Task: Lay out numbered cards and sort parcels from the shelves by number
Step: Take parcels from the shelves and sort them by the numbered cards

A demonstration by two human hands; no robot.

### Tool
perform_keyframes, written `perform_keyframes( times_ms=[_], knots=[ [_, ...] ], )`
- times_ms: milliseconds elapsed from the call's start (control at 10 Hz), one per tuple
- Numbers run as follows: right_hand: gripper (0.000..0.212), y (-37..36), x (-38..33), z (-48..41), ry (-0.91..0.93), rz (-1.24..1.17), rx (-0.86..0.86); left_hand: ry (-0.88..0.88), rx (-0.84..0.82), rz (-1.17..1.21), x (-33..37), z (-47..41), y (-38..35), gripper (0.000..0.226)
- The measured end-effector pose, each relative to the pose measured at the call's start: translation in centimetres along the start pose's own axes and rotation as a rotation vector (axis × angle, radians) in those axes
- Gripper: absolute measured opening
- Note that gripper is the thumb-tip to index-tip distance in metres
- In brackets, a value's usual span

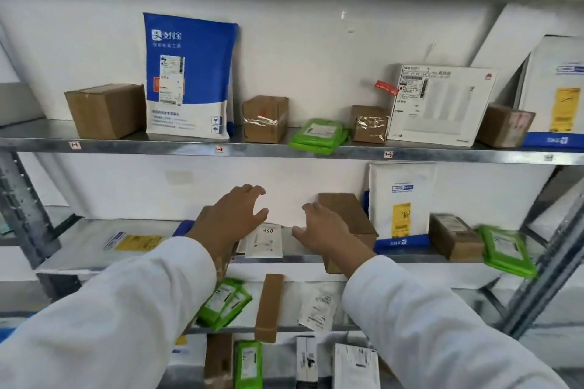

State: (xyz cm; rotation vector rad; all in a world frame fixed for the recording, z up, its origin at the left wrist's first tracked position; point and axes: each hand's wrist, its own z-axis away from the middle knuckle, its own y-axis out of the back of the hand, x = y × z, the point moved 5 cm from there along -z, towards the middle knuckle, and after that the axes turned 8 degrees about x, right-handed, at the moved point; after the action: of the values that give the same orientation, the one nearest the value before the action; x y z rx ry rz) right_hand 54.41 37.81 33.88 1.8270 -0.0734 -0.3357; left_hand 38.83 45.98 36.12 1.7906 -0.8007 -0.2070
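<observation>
Clearly, 支付宝 on blue bag (207, 69)

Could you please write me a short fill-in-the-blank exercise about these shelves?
1. The tall mailer on the upper shelf is white and ____.
2. The small white packet lies ____ the left hand and the right hand.
3. The pouch beside the taped brown box is ____.
Missing words: blue; between; green.
</observation>
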Motion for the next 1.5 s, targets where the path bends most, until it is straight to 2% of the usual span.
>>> perform_keyframes(
  times_ms=[200,300,400,500,800,900,1100,1300,1500],
  knots=[
    [0.054,-5.7,2.1,-6.9,-0.013,-0.033,-0.066,0.016,-0.085,-0.054,-2.4,-5.2,-6.1,0.047],
    [0.055,-9.8,2.6,-9.4,0.005,-0.082,-0.167,0.093,-0.098,-0.081,-4.9,-7.0,-9.0,0.042],
    [0.054,-12.9,3.4,-12.7,0.012,-0.156,-0.205,0.155,-0.034,-0.075,-6.4,-8.8,-11.4,0.034],
    [0.052,-15.5,4.3,-15.5,0.017,-0.206,-0.239,0.207,-0.049,-0.042,-7.3,-9.9,-14.5,0.031],
    [0.051,-23.8,7.4,-19.9,-0.095,-0.273,-0.438,0.481,-0.243,0.121,-11.0,-12.1,-25.6,0.047],
    [0.044,-27.0,7.5,-21.4,-0.148,-0.307,-0.515,0.564,-0.310,0.099,-13.0,-13.0,-29.1,0.049],
    [0.057,-35.8,7.5,-23.0,-0.300,-0.392,-0.609,0.640,-0.441,0.077,-14.5,-13.4,-34.3,0.047],
    [0.056,-33.3,5.7,-23.5,-0.418,-0.327,-0.559,0.763,-0.361,0.062,-14.8,-14.0,-35.3,0.062],
    [0.049,-34.4,6.0,-23.8,-0.456,-0.408,-0.569,0.859,-0.366,-0.119,-13.7,-14.2,-35.7,0.078]
  ],
)
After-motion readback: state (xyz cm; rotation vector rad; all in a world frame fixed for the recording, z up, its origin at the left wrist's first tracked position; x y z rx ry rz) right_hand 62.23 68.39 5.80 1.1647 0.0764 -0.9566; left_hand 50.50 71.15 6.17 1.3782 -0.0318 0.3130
